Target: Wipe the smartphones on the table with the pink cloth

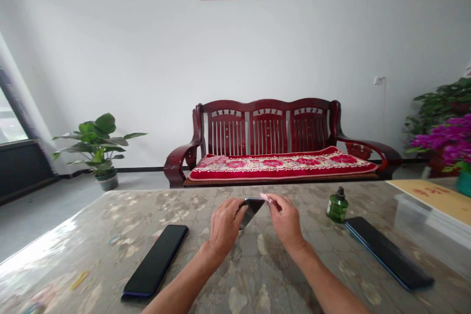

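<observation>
My left hand [226,223] is closed around one end of a dark, glossy smartphone [252,209], held tilted above the table. Between the fingers of my right hand [286,218] is a small pink cloth [268,198], pinched at the phone's upper right corner. Whether the cloth touches the phone I cannot tell. A second smartphone [156,261] lies screen up to the left of my left forearm. Off to the right, a third smartphone [388,252] lies beside a green bottle [337,206] with a black top.
A patterned cover lies on the table [206,284]. At the right stands a clear plastic box [423,221] under a yellowish board [434,199]. A yellow band [79,280] lies at the left. Beyond the table are a wooden bench [268,132] and a potted plant [106,179].
</observation>
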{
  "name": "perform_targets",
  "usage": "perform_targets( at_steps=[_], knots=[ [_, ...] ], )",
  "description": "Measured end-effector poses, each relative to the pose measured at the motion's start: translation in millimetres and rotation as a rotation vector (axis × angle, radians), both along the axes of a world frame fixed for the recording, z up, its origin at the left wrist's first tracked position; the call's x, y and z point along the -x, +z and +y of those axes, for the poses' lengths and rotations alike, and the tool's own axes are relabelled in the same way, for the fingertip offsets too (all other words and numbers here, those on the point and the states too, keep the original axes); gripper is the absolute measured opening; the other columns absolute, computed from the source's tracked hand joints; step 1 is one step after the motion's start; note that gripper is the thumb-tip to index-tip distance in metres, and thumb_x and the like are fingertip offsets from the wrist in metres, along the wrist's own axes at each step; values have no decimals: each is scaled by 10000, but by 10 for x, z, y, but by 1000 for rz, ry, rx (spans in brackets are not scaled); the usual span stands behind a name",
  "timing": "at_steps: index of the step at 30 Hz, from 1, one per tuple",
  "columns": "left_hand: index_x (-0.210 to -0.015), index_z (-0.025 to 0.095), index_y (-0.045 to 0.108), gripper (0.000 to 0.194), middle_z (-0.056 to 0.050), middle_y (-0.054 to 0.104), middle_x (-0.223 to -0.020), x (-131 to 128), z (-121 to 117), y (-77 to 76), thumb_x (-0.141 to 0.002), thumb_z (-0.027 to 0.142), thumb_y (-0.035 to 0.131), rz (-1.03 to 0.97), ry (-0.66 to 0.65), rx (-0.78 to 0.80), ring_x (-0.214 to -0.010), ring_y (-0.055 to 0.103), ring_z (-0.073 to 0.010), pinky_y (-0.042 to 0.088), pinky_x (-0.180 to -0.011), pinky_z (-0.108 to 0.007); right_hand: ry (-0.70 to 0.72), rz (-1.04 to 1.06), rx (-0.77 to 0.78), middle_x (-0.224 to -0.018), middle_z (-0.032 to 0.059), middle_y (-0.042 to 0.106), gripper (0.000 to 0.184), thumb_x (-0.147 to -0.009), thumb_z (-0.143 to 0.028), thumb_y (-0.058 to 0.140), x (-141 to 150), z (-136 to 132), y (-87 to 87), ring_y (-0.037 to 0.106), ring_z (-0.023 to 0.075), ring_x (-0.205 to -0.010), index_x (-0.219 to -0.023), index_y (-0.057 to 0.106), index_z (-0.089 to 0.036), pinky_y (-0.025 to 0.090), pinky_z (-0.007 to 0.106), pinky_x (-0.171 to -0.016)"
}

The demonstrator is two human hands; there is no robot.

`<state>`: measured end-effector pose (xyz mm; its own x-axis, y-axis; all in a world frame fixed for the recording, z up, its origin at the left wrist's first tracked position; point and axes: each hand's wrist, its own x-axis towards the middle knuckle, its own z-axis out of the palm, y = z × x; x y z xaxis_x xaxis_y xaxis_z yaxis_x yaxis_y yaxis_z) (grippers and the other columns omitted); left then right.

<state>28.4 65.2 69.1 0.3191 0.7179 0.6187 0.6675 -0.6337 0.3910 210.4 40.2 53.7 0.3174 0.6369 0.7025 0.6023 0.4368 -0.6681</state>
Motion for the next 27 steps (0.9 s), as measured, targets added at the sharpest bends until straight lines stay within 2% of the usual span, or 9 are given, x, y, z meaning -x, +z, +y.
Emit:
perform_targets(
  at_steps=[3, 5, 11, 14, 17, 21, 23, 27],
  knots=[
    [-985, 229, 653, 162, -27, 674, -887, -7, 17, -22, -919, 267, 511, -115, 23, 23, -835, 638, -187, 468, -743, -263, 100, 193, 81, -932, 68, 743, 282, -894, -403, 549, 26, 31, -24, 680, 206, -808, -996, 721, -205, 540, 304, -736],
    [-957, 219, 642, 156, -29, 671, -868, -24, 23, -47, -902, 274, 508, -179, 33, 63, -800, 637, -189, 475, -724, -272, 141, 222, 89, -946, 65, 743, 301, -893, -428, 552, 53, 20, -12, 682, 207, -828, -1005, 720, -204, 537, 304, -761],
    [-865, 211, 573, 175, -7, 645, -762, -68, 7, -223, -902, 331, 451, -360, -15, 262, -727, 635, -188, 484, -665, -281, 125, 134, 70, -940, 68, 733, 284, -900, -408, 544, 83, -52, -12, 663, 199, -818, -988, 723, -206, 524, 301, -753],
    [-854, 216, 537, 193, 10, 631, -724, -80, -15, -308, -906, 373, 438, -472, -68, 354, -664, 633, -176, 494, -619, -268, 108, 84, 52, -946, 62, 721, 236, -859, -342, 588, 93, -67, -39, 649, 193, -826, -1010, 720, -218, 517, 295, -748],
    [-863, 217, 523, 182, 12, 629, -728, -54, -31, -349, -898, 380, 451, -511, -96, 373, -664, 634, -173, 497, -619, -262, 91, 52, 57, -927, 49, 708, 226, -801, -278, 634, 107, -57, -54, 638, 196, -840, -1005, 720, -233, 511, 300, -768],
    [-908, 216, 536, 146, 22, 612, -717, 101, -48, -299, -915, 342, 462, -346, -97, 320, -665, 605, -164, 454, -617, -246, 110, -12, 83, -890, 40, 686, 198, -807, -242, 620, 126, -42, -26, 619, 191, -810, -978, 720, -240, 503, 304, -751],
    [-943, 220, 554, 109, 20, 630, -760, 212, -65, -216, -918, 297, 480, -171, -84, 286, -684, 601, -159, 434, -628, -238, 129, -58, 92, -877, 36, 673, 183, -820, -222, 614, 144, -61, 16, 611, 186, -800, -973, 715, -238, 499, 301, -748],
    [-903, 221, 568, 86, -1, 650, -839, 383, -122, -14, -945, 271, 513, 218, -164, 157, -761, 615, -170, 426, -675, -234, 220, -223, 95, -857, 19, 666, 147, -863, -182, 619, 221, -176, 141, 596, 176, -812, -963, 701, -253, 484, 285, -745]
  ],
)
